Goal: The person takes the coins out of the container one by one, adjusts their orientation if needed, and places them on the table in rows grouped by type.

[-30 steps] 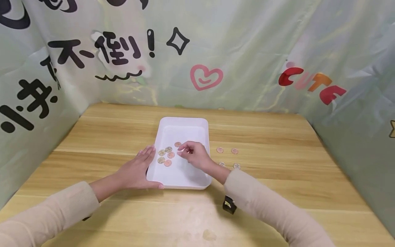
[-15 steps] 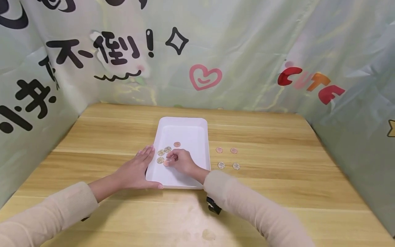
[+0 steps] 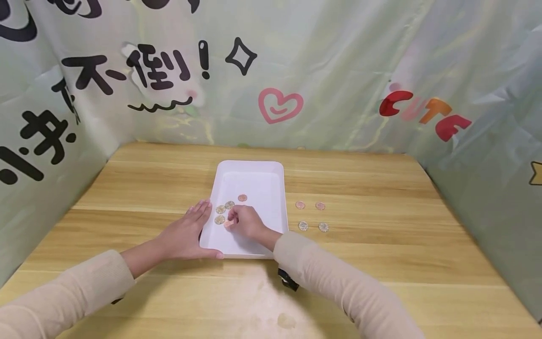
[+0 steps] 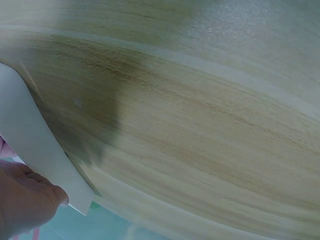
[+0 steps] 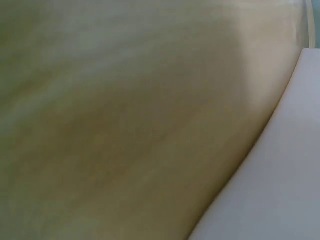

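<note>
Within the white tray [image 3: 263, 184], a coppery coin [image 3: 228, 224], presumably light, stiff and slippery, best pinched by its edge, lies at the curled fingertips of the right hand [image 3: 246, 221] (grip indeterminable), the left hand [image 3: 185, 235] spread against the tray's left side.

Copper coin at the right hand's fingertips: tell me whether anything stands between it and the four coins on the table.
Yes: the white tray's raised right side stands between the copper coin and the four coins. The right hand lies on that side too. Nothing else visible intervenes.
</note>
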Demonstrator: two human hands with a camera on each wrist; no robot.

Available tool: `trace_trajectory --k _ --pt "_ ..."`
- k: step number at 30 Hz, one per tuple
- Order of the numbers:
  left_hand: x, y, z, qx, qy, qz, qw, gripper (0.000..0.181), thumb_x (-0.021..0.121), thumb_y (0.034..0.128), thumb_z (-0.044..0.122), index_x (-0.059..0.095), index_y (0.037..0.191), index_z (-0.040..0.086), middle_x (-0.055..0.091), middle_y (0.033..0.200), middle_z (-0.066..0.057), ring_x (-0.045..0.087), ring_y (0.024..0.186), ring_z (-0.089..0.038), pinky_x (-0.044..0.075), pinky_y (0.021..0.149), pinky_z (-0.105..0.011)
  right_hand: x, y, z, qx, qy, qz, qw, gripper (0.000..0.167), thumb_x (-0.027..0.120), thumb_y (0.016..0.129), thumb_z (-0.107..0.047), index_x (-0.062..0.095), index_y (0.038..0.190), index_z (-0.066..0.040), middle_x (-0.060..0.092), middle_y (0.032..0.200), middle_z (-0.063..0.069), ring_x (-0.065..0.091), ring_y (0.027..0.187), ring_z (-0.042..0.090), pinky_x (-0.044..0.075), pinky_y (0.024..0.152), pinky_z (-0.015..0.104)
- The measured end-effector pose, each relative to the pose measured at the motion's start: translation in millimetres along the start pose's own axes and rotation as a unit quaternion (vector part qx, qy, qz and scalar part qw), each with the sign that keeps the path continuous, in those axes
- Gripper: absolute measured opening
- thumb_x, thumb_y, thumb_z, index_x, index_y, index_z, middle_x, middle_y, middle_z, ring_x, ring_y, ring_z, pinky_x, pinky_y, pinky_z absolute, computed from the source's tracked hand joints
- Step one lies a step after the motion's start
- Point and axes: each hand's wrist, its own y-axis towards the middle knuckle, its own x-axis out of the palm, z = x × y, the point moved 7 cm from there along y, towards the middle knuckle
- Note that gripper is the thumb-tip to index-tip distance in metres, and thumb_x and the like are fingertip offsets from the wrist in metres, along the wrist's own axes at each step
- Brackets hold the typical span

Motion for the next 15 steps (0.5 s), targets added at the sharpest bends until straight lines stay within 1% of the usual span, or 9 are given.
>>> trace_trajectory --k 4,7,11,15 --pt "1.1 0.1 -0.5 -0.001 -0.004 -0.002 1.0 0.118 0.065 0.0644 0.07 0.029 0.138 -0.015 0.024 0.148 -0.029 0.022 0.139 -0.041 0.023 0.113 -0.053 -0.2 -1.1 -1.0 -0.006 -0.033 -0.015 0.9993 0.012 0.071 0.079 -0.005 0.06 0.082 0.0 0.051 0.066 0.0 0.043 0.061 0.007 0.035 0.056 0.013" --pt "1.0 0.3 -0.2 -0.002 -0.006 -0.001 1.0 0.118 0.065 0.0644 0.07 0.029 0.138 -0.015 0.024 0.148 -0.029 0.022 0.139 -0.041 0.023 0.113 -0.052 -1.0 -1.5 -0.9 -0.009 -0.042 -0.02 0.9989 0.014 0.072 0.078 -0.005 0.059 0.081 -0.001 0.052 0.068 0.001 0.043 0.063 0.008 0.035 0.057 0.013" --pt "1.3 0.4 -0.3 -0.002 -0.005 0.0 1.0 0.119 0.065 0.0643 0.071 0.028 0.138 -0.015 0.024 0.148 -0.029 0.022 0.139 -0.041 0.023 0.113 -0.052 -4.4 -2.7 0.6 -0.007 -0.031 -0.006 0.9995 0.016 0.072 0.078 -0.006 0.057 0.079 -0.001 0.049 0.066 -0.001 0.042 0.062 0.007 0.035 0.057 0.013" --pt "2.0 0.8 -0.9 -0.005 -0.01 -0.004 0.9999 0.119 0.066 0.0642 0.07 0.028 0.139 -0.014 0.023 0.149 -0.029 0.021 0.139 -0.041 0.023 0.113 -0.052 -8.5 -4.6 4.3 0.011 0.0 0.011 0.9999 0.015 0.07 0.08 -0.005 0.057 0.074 0.0 0.047 0.063 -0.002 0.042 0.059 0.007 0.034 0.053 0.013"
